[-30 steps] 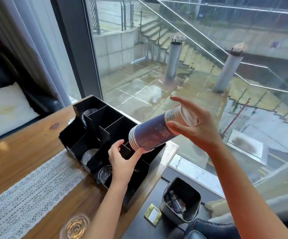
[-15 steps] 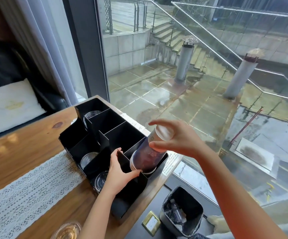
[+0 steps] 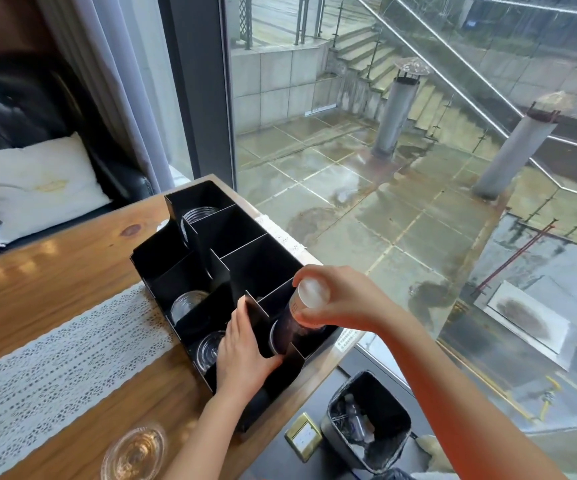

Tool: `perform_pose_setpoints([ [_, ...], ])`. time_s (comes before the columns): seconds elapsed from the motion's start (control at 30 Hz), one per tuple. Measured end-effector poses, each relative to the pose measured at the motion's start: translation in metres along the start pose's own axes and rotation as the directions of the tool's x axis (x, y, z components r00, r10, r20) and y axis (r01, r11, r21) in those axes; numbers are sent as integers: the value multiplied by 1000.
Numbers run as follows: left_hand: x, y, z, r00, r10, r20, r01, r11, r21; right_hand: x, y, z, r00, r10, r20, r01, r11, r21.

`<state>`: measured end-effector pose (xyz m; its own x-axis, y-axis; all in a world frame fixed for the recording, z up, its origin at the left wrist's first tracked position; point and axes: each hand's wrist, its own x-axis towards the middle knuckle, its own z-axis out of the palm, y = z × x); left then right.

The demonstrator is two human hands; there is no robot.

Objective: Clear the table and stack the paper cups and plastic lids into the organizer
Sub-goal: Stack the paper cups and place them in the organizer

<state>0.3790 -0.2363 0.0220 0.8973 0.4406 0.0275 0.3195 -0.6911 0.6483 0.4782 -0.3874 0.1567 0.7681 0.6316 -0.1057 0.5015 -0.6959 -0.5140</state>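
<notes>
A black organizer (image 3: 245, 251) with several compartments stands at the wooden table's window end. My right hand (image 3: 335, 299) grips the base of a stack of dark blue paper cups (image 3: 297, 327), which sits mouth-down and nearly upright in the near right compartment. My left hand (image 3: 245, 355) holds the black divider (image 3: 257, 320) beside that compartment. Clear plastic lids lie in the far compartment (image 3: 199, 213) and in two front ones (image 3: 186, 303). Another clear lid (image 3: 134, 455) rests on the table near me.
A white lace runner (image 3: 55, 355) crosses the wooden table (image 3: 55, 258). A small bin (image 3: 366, 424) with rubbish stands on the floor below the table end, by a brass floor socket (image 3: 302, 441). A glass wall is right behind the organizer. A black sofa with a white cushion (image 3: 38, 181) is far left.
My right hand has swung the cup stack from a raised, slanted position down into the near right compartment. My left hand slid along the divider and stays on it.
</notes>
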Motion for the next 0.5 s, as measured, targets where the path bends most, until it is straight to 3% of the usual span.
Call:
perform_pose_setpoints([
  [0.5,3,-4,5,1000,0,-3,1,994,110,14,-1,19,992,8,122,-4,999,-33],
])
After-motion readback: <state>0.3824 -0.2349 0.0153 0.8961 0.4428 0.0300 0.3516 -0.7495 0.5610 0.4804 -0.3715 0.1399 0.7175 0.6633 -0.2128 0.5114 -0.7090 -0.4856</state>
